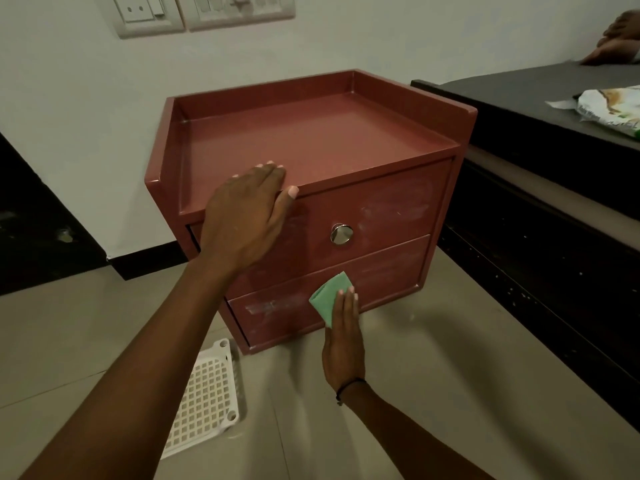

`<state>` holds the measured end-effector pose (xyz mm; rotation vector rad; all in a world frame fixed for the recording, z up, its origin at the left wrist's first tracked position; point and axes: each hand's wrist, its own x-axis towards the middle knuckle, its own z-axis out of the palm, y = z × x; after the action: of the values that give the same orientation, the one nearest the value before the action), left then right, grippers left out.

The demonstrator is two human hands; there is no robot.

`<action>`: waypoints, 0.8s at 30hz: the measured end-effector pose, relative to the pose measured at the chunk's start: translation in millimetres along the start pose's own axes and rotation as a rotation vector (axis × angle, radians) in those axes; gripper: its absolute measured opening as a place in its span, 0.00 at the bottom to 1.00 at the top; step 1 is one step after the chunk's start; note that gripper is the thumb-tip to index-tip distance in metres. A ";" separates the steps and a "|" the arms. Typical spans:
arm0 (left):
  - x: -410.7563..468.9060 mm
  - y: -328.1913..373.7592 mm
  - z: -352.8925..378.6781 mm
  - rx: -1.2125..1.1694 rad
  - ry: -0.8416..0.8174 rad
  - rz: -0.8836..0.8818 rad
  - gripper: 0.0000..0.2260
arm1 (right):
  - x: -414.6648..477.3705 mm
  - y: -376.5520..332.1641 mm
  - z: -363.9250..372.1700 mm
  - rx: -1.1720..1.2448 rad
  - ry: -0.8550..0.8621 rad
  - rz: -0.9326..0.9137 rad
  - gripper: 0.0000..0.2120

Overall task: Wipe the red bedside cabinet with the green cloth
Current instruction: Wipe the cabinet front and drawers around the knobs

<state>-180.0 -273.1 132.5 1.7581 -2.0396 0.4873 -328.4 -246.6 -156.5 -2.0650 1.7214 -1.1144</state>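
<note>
Fingers R hand [343, 344] flat, pressing green cloth [329, 295] on lower drawer | L hand [244, 216] splayed flat on red cabinet [318, 140] top edge

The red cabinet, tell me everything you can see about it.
The cabinet is a small, dull red box standing upright on the tiled floor against a white wall. Its recessed top has a raised rim on the back and both sides. The front has two drawers, both shut; the upper drawer has a round metal knob. Pale smears streak both drawer fronts. The left hand rests flat on the top's front edge, and the right hand presses a folded green cloth against the lower drawer.
</note>
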 end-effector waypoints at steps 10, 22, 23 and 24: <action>-0.4 -0.6 2.0 0.014 0.020 0.010 0.28 | 1.9 32.9 11.3 -0.249 -0.076 -0.165 0.42; 0.2 -2.1 2.7 0.011 0.045 0.022 0.29 | 13.1 -22.1 32.0 -0.003 0.113 0.137 0.32; 0.2 -1.7 2.7 0.012 0.048 0.021 0.29 | 9.7 -8.1 32.7 -0.096 0.086 0.073 0.34; 0.2 -1.7 3.0 0.013 0.050 0.022 0.29 | 7.0 3.1 34.1 -0.131 0.070 0.036 0.37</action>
<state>-178.6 -275.0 130.0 1.7156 -2.0273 0.5466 -307.7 -263.6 -178.8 -2.0839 1.9043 -1.1040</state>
